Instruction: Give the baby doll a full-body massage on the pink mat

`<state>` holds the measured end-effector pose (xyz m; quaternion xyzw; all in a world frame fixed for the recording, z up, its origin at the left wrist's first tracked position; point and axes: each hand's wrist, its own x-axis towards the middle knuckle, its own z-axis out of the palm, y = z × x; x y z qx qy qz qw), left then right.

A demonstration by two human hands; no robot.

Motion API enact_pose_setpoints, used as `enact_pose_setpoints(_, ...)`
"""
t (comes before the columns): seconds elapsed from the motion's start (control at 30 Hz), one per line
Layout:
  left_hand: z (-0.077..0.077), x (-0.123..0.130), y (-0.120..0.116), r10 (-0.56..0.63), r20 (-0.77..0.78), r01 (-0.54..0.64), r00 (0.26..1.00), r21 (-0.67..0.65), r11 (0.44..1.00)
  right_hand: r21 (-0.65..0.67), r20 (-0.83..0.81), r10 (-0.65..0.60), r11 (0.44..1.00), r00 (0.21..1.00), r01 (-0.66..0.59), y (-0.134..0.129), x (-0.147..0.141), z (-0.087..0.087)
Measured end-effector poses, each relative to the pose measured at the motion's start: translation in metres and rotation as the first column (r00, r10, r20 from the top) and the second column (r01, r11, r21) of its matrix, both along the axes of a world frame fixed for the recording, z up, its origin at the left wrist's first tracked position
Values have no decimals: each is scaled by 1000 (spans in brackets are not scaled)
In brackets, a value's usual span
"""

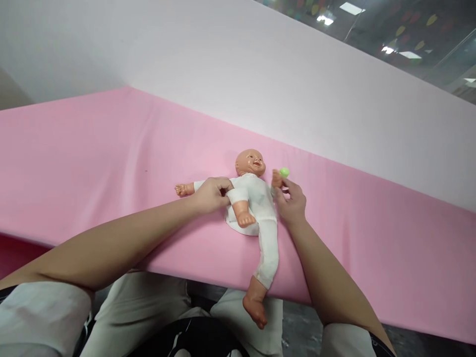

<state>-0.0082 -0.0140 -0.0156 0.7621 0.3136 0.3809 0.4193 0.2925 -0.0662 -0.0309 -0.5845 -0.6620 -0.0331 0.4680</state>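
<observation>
A baby doll in white cloth lies on its back on a pink padded surface. One of its legs is bent up over the belly, while the other stretches down past the front edge. My left hand is closed on the white cloth of the bent leg, beside the bare plastic foot. At the doll's other side, my right hand is closed around its raised arm, just below the small plastic hand. A small, light green rounded thing shows behind the right fingertips; its kind is unclear.
A white wall or panel rises behind the pink surface. Above it, glass shows ceiling lights and coloured leaf shapes. My legs are close under the front edge, over a dark floor.
</observation>
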Motion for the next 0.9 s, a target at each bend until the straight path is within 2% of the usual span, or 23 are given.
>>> enact_pose_setpoints(0.1,-8,1,11,-29,-18,26,999,-134,991,-22,219,144,990,965,-143,-1,-14,-1)
enact_pose_setpoints(0.2,-10,2,13,-32,-15,30,999,-130,991,-69,241,161,987,957,-148,-1,-15,-2)
enact_pose_setpoints(0.3,-4,1,8,-35,-15,34,999,-63,997,-139,153,87,988,984,-66,1,-8,-2)
enact_pose_setpoints(0.4,5,-2,2,-81,-17,81,997,3,997,-197,-48,-40,980,998,30,3,4,-2)
enact_pose_setpoints(0.5,14,-5,-4,-136,-36,139,990,96,986,-215,-265,-151,972,952,94,6,22,-1)
enact_pose_setpoints(0.57,19,-7,-8,-193,-70,201,979,142,969,-228,-331,-213,963,919,141,9,38,-2)
enact_pose_setpoints(0.67,25,-7,-20,-354,-117,368,928,139,919,-305,-350,-291,934,890,186,14,61,-4)
enact_pose_setpoints(0.77,28,-3,-34,-507,-157,524,848,105,845,-453,-271,-391,858,879,242,18,75,-7)
enact_pose_setpoints(0.83,29,0,-42,-558,-178,576,811,76,814,-518,-192,-421,810,886,273,20,78,-7)
enact_pose_setpoints(0.9,28,3,-47,-570,-188,588,800,58,807,-515,-170,-416,810,893,280,20,76,-7)
